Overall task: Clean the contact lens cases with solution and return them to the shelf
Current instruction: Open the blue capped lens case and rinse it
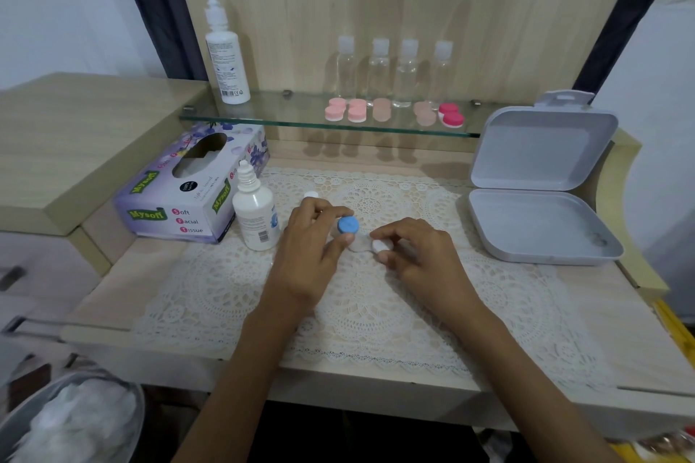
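Now, left hand (312, 241) pinches the blue cap (348, 225), right hand (421, 252) the white cap (378, 246) — twist gently, case (357, 245) kept level.

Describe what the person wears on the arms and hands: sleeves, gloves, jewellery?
The left hand and the right hand are bare: no gloves, rings or watch. Both forearms are uncovered down to the picture's edge; no sleeve shows.

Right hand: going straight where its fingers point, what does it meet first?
Probably the left hand, gripping the blue cap; the right hand, pinching a white cap, points leftward at it; depth unclear.
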The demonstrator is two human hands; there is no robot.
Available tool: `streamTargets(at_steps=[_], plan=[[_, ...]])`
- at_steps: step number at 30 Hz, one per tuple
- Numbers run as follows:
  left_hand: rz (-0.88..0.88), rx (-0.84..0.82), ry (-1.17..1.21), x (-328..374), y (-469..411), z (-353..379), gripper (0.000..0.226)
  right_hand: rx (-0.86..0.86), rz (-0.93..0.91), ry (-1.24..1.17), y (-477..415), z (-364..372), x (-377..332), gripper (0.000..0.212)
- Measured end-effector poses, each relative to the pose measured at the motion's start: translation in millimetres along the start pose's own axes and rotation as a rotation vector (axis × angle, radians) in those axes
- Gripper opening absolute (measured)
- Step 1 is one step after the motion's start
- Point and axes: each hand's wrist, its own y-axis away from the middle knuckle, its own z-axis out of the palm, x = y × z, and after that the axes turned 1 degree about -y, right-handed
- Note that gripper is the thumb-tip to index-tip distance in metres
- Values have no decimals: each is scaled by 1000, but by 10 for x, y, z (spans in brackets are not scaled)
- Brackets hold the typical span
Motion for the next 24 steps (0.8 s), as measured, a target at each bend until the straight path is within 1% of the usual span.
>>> streamTargets(at_steps=[5, 12, 15, 20, 24], plan=[[-52, -48, -63, 12, -11, 16, 33, 4, -18, -4, 4, 2, 6, 23], [-39, -52, -149, 13, 2, 34, 36, 1, -17, -2, 3, 0, 7, 22], [-32, -36, -151, 28, 5, 26, 32, 2, -19, 0, 0, -2, 2, 22], [5, 1, -98, 20, 4, 25, 19, 3, -28, 0, 4, -2, 7, 21], [28, 5, -107, -6, 13, 44, 20, 5, -32, 5, 3, 4, 16, 21]])
